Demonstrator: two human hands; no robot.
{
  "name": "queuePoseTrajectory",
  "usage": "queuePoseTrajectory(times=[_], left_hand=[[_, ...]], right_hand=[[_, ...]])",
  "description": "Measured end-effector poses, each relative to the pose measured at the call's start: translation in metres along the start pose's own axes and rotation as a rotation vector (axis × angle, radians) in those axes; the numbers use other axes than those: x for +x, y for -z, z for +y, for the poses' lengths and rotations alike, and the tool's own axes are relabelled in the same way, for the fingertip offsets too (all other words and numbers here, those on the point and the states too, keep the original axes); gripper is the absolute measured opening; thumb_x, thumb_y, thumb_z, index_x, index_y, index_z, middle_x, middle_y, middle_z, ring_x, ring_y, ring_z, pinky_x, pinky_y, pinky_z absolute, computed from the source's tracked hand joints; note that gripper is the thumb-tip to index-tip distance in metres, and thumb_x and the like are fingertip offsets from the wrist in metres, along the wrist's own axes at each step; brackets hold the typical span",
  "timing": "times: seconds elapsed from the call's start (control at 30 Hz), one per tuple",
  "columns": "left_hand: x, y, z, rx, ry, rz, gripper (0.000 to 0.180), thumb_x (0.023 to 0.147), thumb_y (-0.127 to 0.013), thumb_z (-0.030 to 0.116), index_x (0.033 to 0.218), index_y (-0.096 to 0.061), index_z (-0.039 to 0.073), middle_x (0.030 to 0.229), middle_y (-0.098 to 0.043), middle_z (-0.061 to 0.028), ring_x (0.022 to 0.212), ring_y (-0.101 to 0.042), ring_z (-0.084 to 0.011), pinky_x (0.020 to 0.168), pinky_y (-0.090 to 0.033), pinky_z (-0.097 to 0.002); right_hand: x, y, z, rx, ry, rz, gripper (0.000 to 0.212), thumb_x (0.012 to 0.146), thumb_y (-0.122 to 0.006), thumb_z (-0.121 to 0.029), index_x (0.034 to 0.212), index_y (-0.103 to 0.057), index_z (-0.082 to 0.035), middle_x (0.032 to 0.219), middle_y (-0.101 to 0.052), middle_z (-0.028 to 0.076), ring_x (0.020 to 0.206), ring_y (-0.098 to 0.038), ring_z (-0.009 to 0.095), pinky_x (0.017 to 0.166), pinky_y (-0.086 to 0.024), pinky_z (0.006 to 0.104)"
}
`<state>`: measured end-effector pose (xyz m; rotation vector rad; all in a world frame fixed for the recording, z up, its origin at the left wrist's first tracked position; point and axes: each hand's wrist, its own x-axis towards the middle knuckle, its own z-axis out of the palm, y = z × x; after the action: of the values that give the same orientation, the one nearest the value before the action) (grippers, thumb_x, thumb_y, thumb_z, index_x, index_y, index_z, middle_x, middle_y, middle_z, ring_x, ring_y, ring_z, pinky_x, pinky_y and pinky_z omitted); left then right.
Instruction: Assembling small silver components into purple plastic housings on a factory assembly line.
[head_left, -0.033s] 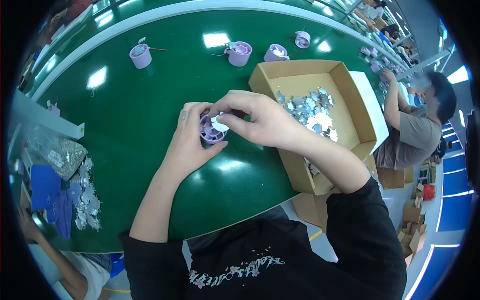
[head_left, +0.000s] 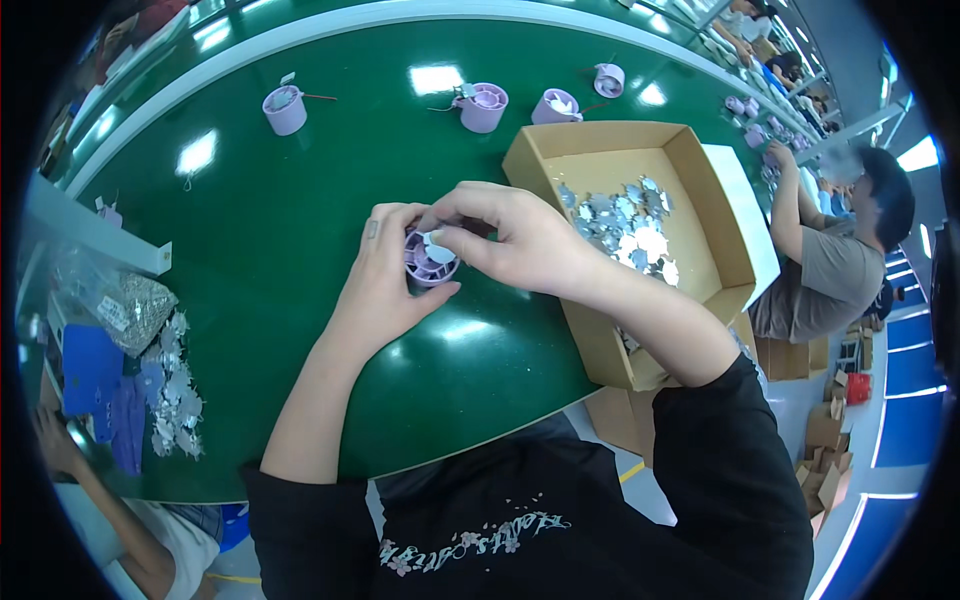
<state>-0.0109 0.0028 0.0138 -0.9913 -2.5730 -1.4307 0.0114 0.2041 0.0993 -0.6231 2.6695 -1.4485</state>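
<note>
My left hand (head_left: 378,262) is wrapped round a small lilac plastic cylinder (head_left: 428,270), holding it upright with its ribbed open end facing up. My right hand (head_left: 525,238) pinches a small shiny metal plate (head_left: 440,253) between thumb and fingers, over the mouth of the cylinder. The plate covers part of the ribs inside; whether it touches them I cannot tell. My right fingertips are partly hidden behind the hand.
A cardboard box (head_left: 712,205) at the right holds several metal plates (head_left: 625,222). Several lilac cylinders (head_left: 285,112) stand at the back of the green table (head_left: 300,185). Loose metal plates (head_left: 175,400) lie left beside a plastic bag (head_left: 140,310). A co-worker (head_left: 835,240) sits at the right.
The whole view has shifted very slightly. My hands keep the same hold on the cylinder and plate; the plate looks a little more tilted.
</note>
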Motion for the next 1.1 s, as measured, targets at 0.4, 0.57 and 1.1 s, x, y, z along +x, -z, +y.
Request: queuePoseTrajectory(times=[0.4,0.57,1.1], left_hand=[[-0.001,0.004,-0.002,-0.006,0.050,-0.033,0.083,0.072,-0.092,0.010,0.141,-0.044,0.004,0.134,-0.047,-0.0163,0.125,-0.060,-0.0356,0.104,-0.053,-0.0437],[0.000,0.003,-0.003,-0.004,0.017,-0.021,0.082,0.073,-0.092,0.010,0.140,-0.045,0.005,0.134,-0.047,-0.0159,0.124,-0.060,-0.0350,0.103,-0.054,-0.0438],[-0.001,0.001,-0.003,-0.043,0.060,0.022,0.082,0.071,-0.092,0.008,0.138,-0.045,0.004,0.130,-0.047,-0.0145,0.122,-0.059,-0.0322,0.104,-0.053,-0.0416]], right_hand=[[-0.017,0.011,0.018,-0.374,0.208,-0.180,0.023,0.098,-0.070,-0.012,0.119,-0.069,-0.005,0.112,-0.066,0.014,0.101,-0.069,0.035,0.087,-0.058,0.0446],[-0.014,0.009,0.020,-0.471,0.419,-0.104,0.019,0.093,-0.073,-0.008,0.111,-0.069,-0.006,0.118,-0.067,0.012,0.109,-0.068,0.033,0.089,-0.058,0.0441],[-0.017,0.000,0.020,-0.551,0.325,-0.069,0.024,0.086,-0.079,-0.012,0.106,-0.066,-0.006,0.106,-0.063,0.011,0.096,-0.068,0.032,0.081,-0.058,0.0423]])
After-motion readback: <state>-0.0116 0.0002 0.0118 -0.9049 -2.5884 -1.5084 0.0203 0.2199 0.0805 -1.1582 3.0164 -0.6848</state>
